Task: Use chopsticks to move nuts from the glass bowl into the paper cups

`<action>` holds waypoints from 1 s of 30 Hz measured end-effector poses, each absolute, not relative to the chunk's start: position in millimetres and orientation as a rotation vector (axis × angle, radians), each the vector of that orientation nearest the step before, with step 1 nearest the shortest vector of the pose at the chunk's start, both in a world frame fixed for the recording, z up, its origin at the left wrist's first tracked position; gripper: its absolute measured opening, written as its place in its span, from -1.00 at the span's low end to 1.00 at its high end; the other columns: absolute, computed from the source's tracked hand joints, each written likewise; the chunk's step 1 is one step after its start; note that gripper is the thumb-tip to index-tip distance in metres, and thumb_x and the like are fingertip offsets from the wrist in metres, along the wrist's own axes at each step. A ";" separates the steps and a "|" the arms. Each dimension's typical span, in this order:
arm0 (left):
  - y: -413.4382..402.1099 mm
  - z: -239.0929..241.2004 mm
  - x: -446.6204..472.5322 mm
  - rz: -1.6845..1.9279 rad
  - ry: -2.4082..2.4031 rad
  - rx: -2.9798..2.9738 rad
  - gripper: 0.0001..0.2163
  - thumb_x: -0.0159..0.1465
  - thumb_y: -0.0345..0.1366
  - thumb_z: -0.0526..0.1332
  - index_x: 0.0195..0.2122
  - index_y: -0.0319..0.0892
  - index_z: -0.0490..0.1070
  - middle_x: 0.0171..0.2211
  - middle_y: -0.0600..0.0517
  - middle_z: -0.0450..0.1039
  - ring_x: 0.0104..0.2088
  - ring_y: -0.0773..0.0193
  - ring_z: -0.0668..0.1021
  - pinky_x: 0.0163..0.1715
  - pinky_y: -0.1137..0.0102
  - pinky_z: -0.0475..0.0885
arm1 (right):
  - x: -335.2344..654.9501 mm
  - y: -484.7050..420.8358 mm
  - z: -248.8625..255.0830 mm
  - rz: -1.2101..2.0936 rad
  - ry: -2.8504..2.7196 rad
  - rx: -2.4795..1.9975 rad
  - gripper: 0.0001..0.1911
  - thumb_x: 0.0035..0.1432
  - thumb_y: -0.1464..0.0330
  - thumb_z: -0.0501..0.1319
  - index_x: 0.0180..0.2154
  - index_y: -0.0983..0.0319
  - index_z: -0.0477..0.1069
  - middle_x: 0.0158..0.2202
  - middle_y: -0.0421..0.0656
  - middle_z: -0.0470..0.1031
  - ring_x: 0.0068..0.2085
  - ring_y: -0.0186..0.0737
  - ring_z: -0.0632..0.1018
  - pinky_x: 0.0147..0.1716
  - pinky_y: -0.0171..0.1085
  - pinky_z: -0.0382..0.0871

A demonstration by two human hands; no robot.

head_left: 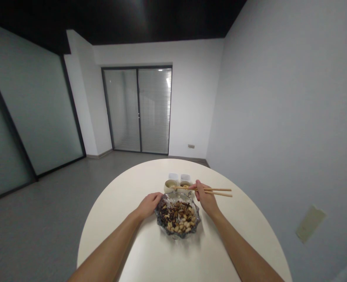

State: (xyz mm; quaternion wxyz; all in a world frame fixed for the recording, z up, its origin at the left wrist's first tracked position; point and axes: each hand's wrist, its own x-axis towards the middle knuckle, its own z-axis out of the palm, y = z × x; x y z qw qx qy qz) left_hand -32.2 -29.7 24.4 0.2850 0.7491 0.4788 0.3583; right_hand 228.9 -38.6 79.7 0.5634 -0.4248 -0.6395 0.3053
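Observation:
A scalloped glass bowl point(178, 234) stands on the table, filled with a mix of dark seeds, striped seeds and pale nuts. My left hand point(150, 205) grips the bowl's left rim, fingers bent against the edge. In my right hand point(205, 199) is a pair of wooden chopsticks point(217, 191), reaching leftward. Their tips are over the small left cup point(167, 188), just beyond the bowl. Beside it, a right cup point(188, 193) contains some yellowish pieces and is partly behind my fingers. Whether anything is pinched between the tips is too small to tell.
Two small white containers point(185, 177) are behind the cups. Everything stands on a round cream table point(111, 219), its curved edge in view. A pale wall point(267, 117) runs close along the right. Glass doors point(138, 113) are at the back.

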 end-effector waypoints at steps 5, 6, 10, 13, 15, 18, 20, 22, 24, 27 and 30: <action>-29.6 24.0 -32.7 0.954 1.281 1.995 -0.53 0.37 0.01 -0.07 -0.25 -0.16 0.55 -0.24 -0.02 0.60 -0.18 0.11 0.54 -0.14 0.35 0.38 | 227.3 -38.5 77.5 0.706 -1.475 -1.008 -0.40 0.27 -0.06 0.02 -0.42 0.28 0.55 -0.73 -0.31 0.13 -0.66 -0.37 0.17 -0.65 -0.34 0.05; -29.9 24.3 -32.8 0.955 1.281 1.995 -0.53 0.37 0.01 -0.07 -0.24 -0.16 0.55 -0.24 -0.02 0.60 -0.18 0.11 0.54 -0.14 0.36 0.38 | 226.4 -38.6 77.1 0.702 -1.463 -1.013 -0.40 0.27 -0.06 0.02 -0.41 0.28 0.55 -0.72 -0.31 0.13 -0.66 -0.37 0.17 -0.65 -0.34 0.05; -30.4 25.5 -32.7 0.967 1.278 2.000 -0.53 0.37 0.02 -0.07 -0.26 -0.16 0.55 -0.24 -0.02 0.60 -0.19 0.12 0.54 -0.14 0.36 0.37 | 221.3 -39.2 75.2 0.683 -1.431 -1.012 -0.40 0.26 -0.07 0.03 -0.40 0.28 0.56 -0.71 -0.30 0.15 -0.64 -0.35 0.22 -0.63 -0.34 0.10; -29.7 24.8 -31.9 0.972 1.292 1.985 -0.52 0.36 0.04 -0.07 -0.30 -0.18 0.54 -0.27 -0.02 0.60 -0.22 0.13 0.54 -0.17 0.36 0.37 | 217.2 -39.3 72.5 0.695 -1.450 -0.996 -0.40 0.25 -0.08 0.04 -0.39 0.28 0.56 -0.71 -0.30 0.16 -0.63 -0.34 0.24 -0.61 -0.34 0.12; -29.3 24.4 -31.4 0.973 1.299 1.975 -0.51 0.35 0.05 -0.07 -0.31 -0.18 0.53 -0.29 -0.02 0.60 -0.23 0.13 0.53 -0.18 0.37 0.37 | 215.3 -39.0 70.0 0.710 -1.468 -0.991 -0.41 0.25 -0.07 0.04 -0.39 0.27 0.56 -0.70 -0.30 0.17 -0.63 -0.34 0.24 -0.61 -0.34 0.12; -30.2 25.4 -31.2 0.969 1.293 1.976 -0.51 0.35 0.05 -0.07 -0.30 -0.18 0.54 -0.29 -0.01 0.60 -0.24 0.14 0.53 -0.17 0.37 0.37 | 214.3 -37.8 66.8 0.719 -1.494 -0.985 -0.42 0.27 -0.06 0.04 -0.38 0.26 0.56 -0.68 -0.29 0.19 -0.62 -0.33 0.25 -0.59 -0.33 0.13; -31.3 27.0 -31.3 0.967 1.285 1.982 -0.51 0.36 0.04 -0.08 -0.29 -0.17 0.54 -0.27 -0.01 0.59 -0.23 0.13 0.53 -0.16 0.36 0.37 | 214.7 -36.8 65.5 0.718 -1.512 -0.986 -0.44 0.27 -0.05 0.04 -0.37 0.24 0.56 -0.68 -0.29 0.20 -0.62 -0.33 0.26 -0.58 -0.32 0.15; -32.3 28.4 -31.3 0.964 1.284 1.987 -0.51 0.36 0.04 -0.08 -0.29 -0.17 0.54 -0.27 -0.02 0.59 -0.22 0.13 0.53 -0.15 0.36 0.37 | 215.6 -36.0 64.6 0.716 -1.521 -0.989 -0.45 0.28 -0.05 0.04 -0.36 0.24 0.56 -0.68 -0.29 0.21 -0.61 -0.33 0.26 -0.57 -0.32 0.16; -32.8 29.1 -31.2 0.963 1.285 1.990 -0.52 0.36 0.03 -0.08 -0.30 -0.17 0.53 -0.28 -0.02 0.59 -0.22 0.13 0.53 -0.15 0.36 0.36 | 216.6 -35.2 63.7 0.716 -1.521 -0.990 -0.45 0.28 -0.05 0.04 -0.36 0.23 0.56 -0.67 -0.28 0.21 -0.61 -0.32 0.26 -0.58 -0.32 0.16; -32.7 28.8 -31.1 0.964 1.287 1.991 -0.52 0.36 0.03 -0.08 -0.31 -0.18 0.53 -0.28 -0.02 0.59 -0.22 0.13 0.53 -0.15 0.36 0.36 | 218.0 -33.9 62.1 0.719 -1.526 -0.980 -0.45 0.28 -0.05 0.04 -0.36 0.23 0.56 -0.67 -0.28 0.22 -0.60 -0.32 0.27 -0.58 -0.32 0.16; -32.3 28.1 -31.4 0.962 1.295 1.992 -0.53 0.37 0.02 -0.07 -0.29 -0.17 0.53 -0.27 -0.01 0.59 -0.22 0.14 0.53 -0.16 0.37 0.36 | 218.7 -32.7 61.1 0.727 -1.536 -0.976 -0.45 0.29 -0.04 0.04 -0.35 0.23 0.56 -0.67 -0.28 0.21 -0.61 -0.32 0.26 -0.58 -0.32 0.15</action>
